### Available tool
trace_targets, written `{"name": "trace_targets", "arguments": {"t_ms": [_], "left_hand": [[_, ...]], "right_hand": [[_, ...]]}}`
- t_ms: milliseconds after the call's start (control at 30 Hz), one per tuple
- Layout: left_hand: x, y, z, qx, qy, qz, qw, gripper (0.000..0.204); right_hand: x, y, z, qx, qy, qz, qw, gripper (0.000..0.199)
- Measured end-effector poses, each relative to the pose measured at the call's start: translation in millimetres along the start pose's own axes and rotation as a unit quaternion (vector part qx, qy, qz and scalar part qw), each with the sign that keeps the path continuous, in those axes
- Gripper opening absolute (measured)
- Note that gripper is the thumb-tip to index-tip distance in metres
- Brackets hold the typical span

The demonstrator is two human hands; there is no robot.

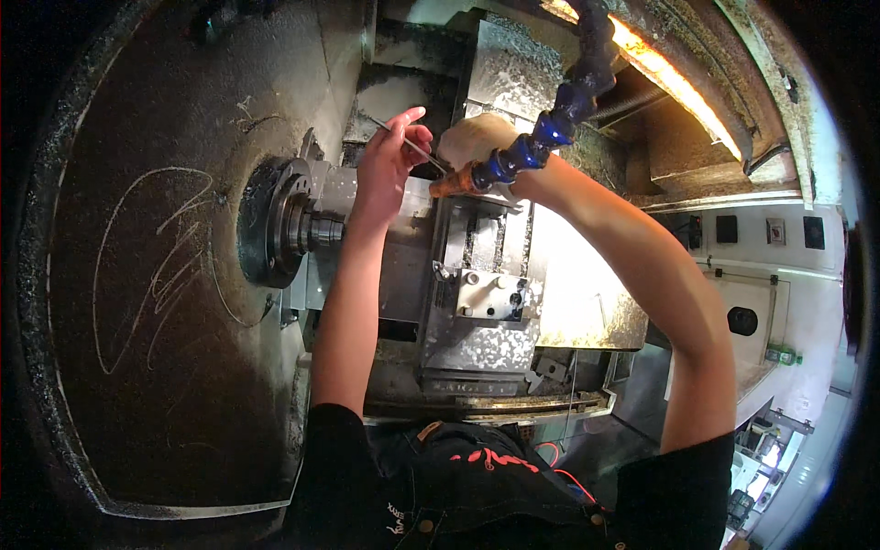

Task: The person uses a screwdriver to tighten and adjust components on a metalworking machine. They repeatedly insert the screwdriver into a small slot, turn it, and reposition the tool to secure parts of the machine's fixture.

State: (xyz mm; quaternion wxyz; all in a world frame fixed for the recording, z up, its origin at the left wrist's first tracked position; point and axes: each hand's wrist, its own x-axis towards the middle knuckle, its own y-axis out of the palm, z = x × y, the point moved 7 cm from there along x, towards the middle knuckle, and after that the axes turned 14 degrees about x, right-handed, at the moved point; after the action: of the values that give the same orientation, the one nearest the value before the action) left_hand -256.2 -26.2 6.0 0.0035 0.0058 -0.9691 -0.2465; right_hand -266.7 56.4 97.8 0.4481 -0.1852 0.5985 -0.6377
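Observation:
Deep inside a lathe, my left hand (pixel 392 163) is closed round a thin metal rod (pixel 417 151), its fingers bent and one fingertip pointing up. The rod slants down to the right toward my right hand (pixel 480 139). That hand reaches across from the right, its back bright in the lamp light. A blue segmented coolant hose (pixel 550 128) with an orange nozzle (pixel 451 181) hangs in front of it and hides its fingers. Whether the right hand holds the rod's lower end cannot be seen.
The round chuck (pixel 275 223) stands left of my left forearm. Nearer me, a metal block with holes (pixel 492 295) sits on the slide, which is strewn with chips. A lit lamp strip (pixel 678 78) runs along the upper right. A wide dark panel (pixel 156 275) fills the left side.

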Motion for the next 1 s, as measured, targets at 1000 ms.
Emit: {"name": "trace_targets", "arguments": {"t_ms": [1000], "left_hand": [[13.3, -8.8, 21.0, -0.426, 0.122, 0.0, 0.897, 0.029]], "right_hand": [[14.5, 29.4, -21.3, 0.073, -0.144, -0.007, 0.987, 0.015]]}}
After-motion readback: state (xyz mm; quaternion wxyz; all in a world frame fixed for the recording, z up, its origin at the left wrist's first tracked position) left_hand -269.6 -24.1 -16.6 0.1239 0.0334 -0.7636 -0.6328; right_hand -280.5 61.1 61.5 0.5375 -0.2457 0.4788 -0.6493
